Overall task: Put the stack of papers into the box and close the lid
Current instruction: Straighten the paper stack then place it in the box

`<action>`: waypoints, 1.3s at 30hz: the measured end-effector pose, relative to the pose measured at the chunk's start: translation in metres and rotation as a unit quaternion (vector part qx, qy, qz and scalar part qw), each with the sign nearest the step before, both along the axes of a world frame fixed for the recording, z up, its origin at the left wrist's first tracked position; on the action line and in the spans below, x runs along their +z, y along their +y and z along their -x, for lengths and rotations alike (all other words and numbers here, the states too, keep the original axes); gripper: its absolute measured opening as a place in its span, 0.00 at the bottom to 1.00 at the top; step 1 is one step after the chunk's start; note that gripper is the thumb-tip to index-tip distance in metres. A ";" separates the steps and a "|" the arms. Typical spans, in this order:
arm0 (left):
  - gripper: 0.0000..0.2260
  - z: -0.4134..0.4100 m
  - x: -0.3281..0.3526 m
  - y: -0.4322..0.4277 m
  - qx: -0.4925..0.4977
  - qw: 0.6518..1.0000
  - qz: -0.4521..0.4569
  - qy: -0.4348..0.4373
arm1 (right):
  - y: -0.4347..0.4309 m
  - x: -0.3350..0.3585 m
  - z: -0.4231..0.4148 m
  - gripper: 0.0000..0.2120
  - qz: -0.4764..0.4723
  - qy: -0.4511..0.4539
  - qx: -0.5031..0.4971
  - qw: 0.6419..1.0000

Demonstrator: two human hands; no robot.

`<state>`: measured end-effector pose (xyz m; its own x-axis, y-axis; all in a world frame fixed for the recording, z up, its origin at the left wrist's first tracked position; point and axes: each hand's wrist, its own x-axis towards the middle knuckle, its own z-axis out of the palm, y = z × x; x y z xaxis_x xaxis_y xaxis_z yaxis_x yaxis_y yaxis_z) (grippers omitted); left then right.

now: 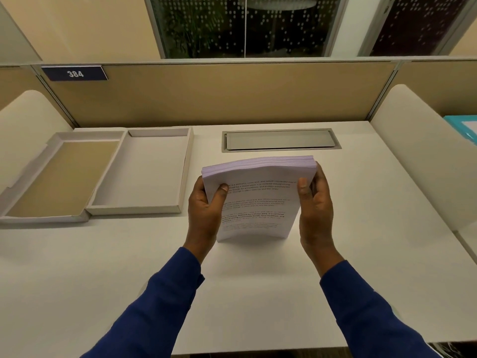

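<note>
A thick stack of printed papers (258, 200) stands upright on its lower edge on the white desk (258, 293), tilted towards me. My left hand (204, 215) grips its left side with the thumb on the front page. My right hand (315, 210) grips the right side the same way. To the left lies the open grey box (185, 166), empty, with its hinged lid (62, 177) folded flat out to the left, brown inside face up.
A metal cable hatch (281, 140) is set into the desk behind the papers. A beige partition (219, 94) with a "384" sign (74, 73) closes the back. Rounded side panels stand left and right; a teal item (462, 127) sits far right.
</note>
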<state>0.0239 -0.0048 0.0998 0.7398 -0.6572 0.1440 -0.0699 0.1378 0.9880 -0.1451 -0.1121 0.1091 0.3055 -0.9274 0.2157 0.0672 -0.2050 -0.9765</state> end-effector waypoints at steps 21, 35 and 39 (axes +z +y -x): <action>0.17 -0.012 -0.027 0.002 -0.042 0.996 -0.084 0.001 | -0.034 -0.035 0.015 0.15 -0.092 0.093 0.117 0.985; 0.16 -0.018 -0.075 0.016 -0.084 0.981 -0.174 -0.016 | -0.028 -0.070 0.027 0.24 -0.077 0.189 0.127 0.971; 0.15 -0.018 -0.072 0.017 -0.076 0.982 -0.171 -0.020 | -0.028 -0.064 0.027 0.19 -0.051 0.186 0.137 0.972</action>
<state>0.0423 0.0122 0.0278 0.6272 -0.7749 -0.0786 -0.1131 -0.1905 0.9752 -0.1726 -0.1399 0.0450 0.5829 -0.8112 -0.0458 -0.2566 -0.1303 -0.9577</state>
